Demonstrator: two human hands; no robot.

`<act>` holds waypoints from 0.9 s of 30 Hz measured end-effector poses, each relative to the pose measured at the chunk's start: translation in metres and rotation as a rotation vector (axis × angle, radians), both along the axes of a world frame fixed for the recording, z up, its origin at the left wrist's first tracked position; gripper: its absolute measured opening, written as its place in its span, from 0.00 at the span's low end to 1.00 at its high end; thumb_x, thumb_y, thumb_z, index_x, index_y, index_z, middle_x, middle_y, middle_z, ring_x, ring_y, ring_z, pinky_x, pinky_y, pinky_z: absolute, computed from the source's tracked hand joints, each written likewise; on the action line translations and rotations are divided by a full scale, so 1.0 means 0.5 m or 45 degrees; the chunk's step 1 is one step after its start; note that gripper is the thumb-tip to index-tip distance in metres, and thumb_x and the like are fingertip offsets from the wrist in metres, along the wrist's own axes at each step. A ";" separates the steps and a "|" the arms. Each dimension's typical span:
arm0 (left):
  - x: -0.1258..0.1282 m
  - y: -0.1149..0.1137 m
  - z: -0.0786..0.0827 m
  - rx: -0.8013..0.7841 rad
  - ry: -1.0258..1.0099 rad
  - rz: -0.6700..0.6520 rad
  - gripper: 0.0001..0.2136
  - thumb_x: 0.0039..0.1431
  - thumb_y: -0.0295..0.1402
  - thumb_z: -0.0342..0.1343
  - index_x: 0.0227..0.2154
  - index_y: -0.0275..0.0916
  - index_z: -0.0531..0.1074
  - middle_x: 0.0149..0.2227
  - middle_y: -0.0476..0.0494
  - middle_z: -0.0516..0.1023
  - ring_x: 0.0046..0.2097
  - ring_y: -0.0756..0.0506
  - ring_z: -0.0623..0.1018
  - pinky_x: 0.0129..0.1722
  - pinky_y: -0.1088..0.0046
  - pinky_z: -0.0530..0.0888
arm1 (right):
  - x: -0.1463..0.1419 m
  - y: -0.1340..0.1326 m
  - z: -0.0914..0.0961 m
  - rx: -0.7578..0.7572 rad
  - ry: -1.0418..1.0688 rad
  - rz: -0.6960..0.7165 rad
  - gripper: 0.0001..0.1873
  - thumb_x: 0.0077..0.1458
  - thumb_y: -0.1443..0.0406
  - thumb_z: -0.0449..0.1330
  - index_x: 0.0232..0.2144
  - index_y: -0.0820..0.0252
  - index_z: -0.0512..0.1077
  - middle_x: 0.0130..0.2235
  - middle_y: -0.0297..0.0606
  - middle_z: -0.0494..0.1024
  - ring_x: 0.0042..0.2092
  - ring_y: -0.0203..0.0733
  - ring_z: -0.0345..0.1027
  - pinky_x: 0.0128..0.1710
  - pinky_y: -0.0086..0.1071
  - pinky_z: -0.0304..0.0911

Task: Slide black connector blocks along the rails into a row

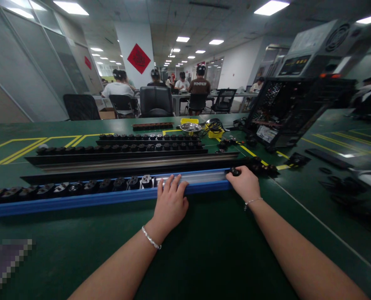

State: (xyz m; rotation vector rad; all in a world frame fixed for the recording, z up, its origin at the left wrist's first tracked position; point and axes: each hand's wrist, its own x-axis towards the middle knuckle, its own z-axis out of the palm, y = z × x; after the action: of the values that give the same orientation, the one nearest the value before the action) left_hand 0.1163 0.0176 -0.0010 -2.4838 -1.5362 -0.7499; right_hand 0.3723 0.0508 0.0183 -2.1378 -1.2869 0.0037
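Note:
A long blue channel rail [201,188] lies across the green table, its left part filled with a row of black socket-like modules [106,185]. At the right end of that row sits a module with a pale top [146,181]. My left hand [172,202] lies over the rail just right of it, fingers stretched out and touching the bare silvery channel. With thumb and fingers, my right hand [244,182] pinches a small black module [234,171] at the rail's right end. Most of that piece is hidden by the fingers.
Behind the rail lie black strips [132,164] and further module rows [119,148]. A metal bowl [190,127], a yellow bin [215,131] and loose black parts [263,168] are farther back. An opened computer case [285,108] stands right. Several people sit beyond.

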 end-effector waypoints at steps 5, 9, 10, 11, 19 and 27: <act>0.000 0.000 0.000 0.001 -0.005 -0.004 0.20 0.54 0.30 0.52 0.51 0.44 0.67 0.60 0.41 0.66 0.63 0.36 0.61 0.62 0.47 0.52 | 0.000 0.001 0.000 0.015 -0.003 0.005 0.14 0.44 0.58 0.57 0.33 0.58 0.71 0.38 0.41 0.77 0.40 0.47 0.70 0.38 0.35 0.63; -0.001 0.000 0.000 -0.003 -0.004 -0.001 0.20 0.54 0.30 0.53 0.51 0.44 0.67 0.60 0.41 0.66 0.63 0.36 0.61 0.62 0.47 0.52 | 0.001 0.000 0.001 0.007 0.012 -0.001 0.14 0.44 0.57 0.57 0.33 0.57 0.71 0.38 0.41 0.77 0.40 0.46 0.70 0.38 0.34 0.62; -0.001 0.000 0.000 -0.004 -0.003 0.000 0.20 0.54 0.30 0.53 0.51 0.44 0.67 0.60 0.41 0.66 0.63 0.36 0.61 0.62 0.47 0.52 | 0.002 0.000 0.002 0.000 0.017 -0.008 0.14 0.44 0.57 0.57 0.33 0.57 0.71 0.38 0.40 0.77 0.40 0.46 0.70 0.39 0.34 0.62; -0.001 0.000 0.000 -0.005 -0.002 0.000 0.20 0.54 0.30 0.53 0.51 0.44 0.67 0.60 0.41 0.66 0.63 0.36 0.61 0.62 0.47 0.53 | 0.003 0.000 0.002 -0.007 0.019 -0.014 0.14 0.44 0.57 0.57 0.33 0.57 0.71 0.37 0.40 0.77 0.40 0.47 0.70 0.39 0.35 0.62; -0.001 -0.001 0.002 -0.004 -0.006 -0.006 0.19 0.54 0.30 0.52 0.50 0.43 0.67 0.60 0.41 0.67 0.62 0.36 0.61 0.62 0.47 0.52 | 0.005 0.000 0.005 0.011 0.039 -0.007 0.13 0.43 0.57 0.58 0.32 0.57 0.71 0.35 0.40 0.77 0.37 0.45 0.70 0.38 0.34 0.63; -0.001 -0.001 0.002 -0.002 -0.003 0.004 0.19 0.53 0.29 0.53 0.50 0.43 0.68 0.60 0.41 0.66 0.62 0.36 0.62 0.62 0.48 0.53 | 0.038 0.011 -0.006 0.106 0.080 -0.062 0.13 0.40 0.59 0.60 0.31 0.59 0.71 0.32 0.41 0.76 0.36 0.44 0.70 0.37 0.34 0.64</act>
State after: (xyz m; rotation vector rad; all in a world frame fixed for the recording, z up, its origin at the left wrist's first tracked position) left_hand 0.1160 0.0170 -0.0002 -2.4818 -1.5413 -0.7524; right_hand 0.3915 0.0562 0.0151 -2.0813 -1.1786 -0.0034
